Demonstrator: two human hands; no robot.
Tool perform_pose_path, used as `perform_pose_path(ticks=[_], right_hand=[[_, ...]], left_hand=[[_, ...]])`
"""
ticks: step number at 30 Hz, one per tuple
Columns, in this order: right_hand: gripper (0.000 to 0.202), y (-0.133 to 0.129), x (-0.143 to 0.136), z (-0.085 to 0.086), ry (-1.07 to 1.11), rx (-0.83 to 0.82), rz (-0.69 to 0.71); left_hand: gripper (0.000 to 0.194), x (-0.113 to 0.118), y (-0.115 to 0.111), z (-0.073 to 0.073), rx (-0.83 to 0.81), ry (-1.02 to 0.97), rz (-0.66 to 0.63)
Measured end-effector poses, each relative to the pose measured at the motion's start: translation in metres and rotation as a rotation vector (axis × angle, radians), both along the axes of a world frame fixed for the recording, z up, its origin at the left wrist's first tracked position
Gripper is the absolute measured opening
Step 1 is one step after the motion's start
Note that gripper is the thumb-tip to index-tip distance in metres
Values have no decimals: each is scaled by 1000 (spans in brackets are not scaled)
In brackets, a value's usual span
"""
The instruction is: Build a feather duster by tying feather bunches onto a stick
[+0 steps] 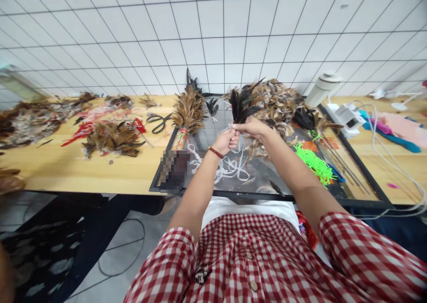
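Over the black-framed glass board, my right hand pinches a bunch of black feathers by the stem end, tips pointing up and away. My left hand is closed just beside it, touching the stem area, with white string at its fingers. More of that string lies in loose loops on the board below my hands. Beyond my right hand spreads a large heap of brown feathers. A small dark feather tuft lies left of the black bunch.
Left stand a bound brown feather bundle, black scissors and feather piles. Right are neon green cords, thin rods, a white bottle and a charger with cables. Another person's hand shows at far left.
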State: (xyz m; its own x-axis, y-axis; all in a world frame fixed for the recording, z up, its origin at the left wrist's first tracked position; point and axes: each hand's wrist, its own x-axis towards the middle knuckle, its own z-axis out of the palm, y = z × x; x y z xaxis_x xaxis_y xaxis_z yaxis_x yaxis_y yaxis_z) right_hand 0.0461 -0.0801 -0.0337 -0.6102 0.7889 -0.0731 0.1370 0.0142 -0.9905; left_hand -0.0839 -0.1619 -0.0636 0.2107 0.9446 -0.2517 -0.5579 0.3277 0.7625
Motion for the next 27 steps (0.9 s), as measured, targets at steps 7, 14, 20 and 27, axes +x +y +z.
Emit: perform_pose_path(ticks=[7, 14, 20, 27], right_hand=[[30, 0, 6, 15, -148, 287, -185], [9, -19, 37, 22, -539, 541, 72], [14, -21, 74, 18, -698, 659, -94], [9, -26, 175, 50, -937, 799, -347]], left_hand=[[33, 2, 8, 7, -1, 74, 371], [38, -30, 9, 21, 39, -156, 613], [39, -27, 13, 17, 4, -206, 697], [39, -35, 17, 18, 26, -161, 828]])
